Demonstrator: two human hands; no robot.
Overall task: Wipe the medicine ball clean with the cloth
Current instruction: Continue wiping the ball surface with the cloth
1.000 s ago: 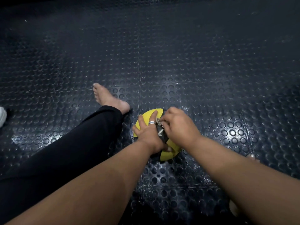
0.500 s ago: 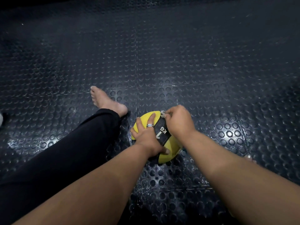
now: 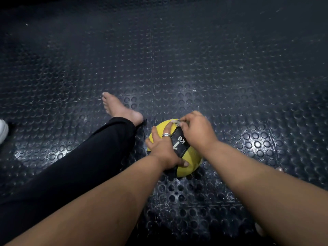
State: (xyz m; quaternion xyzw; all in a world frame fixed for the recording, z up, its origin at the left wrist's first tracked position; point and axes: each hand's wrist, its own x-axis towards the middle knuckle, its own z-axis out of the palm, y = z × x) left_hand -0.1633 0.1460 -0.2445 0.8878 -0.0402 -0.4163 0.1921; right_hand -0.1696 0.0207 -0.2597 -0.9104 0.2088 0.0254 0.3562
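A yellow medicine ball (image 3: 187,166) with a black band marked "1 KG" sits on the dark studded floor. My left hand (image 3: 164,148), with a ring on one finger, lies spread over the ball's left side, thumb low on the front, holding it steady. My right hand (image 3: 197,129) is curled over the ball's far top and grips a small pale cloth (image 3: 175,123), of which only a scrap shows past the fingers. The hand presses the cloth against the ball.
My left leg in black trousers (image 3: 79,166) stretches out to the left of the ball, its bare foot (image 3: 120,109) just beyond the ball. A white object (image 3: 3,130) shows at the left edge. Studded rubber mat (image 3: 230,77) lies all around.
My right hand with the cloth has slid from the ball's middle toward its far top, uncovering the "1 KG" band. The left hand has stayed on the ball.
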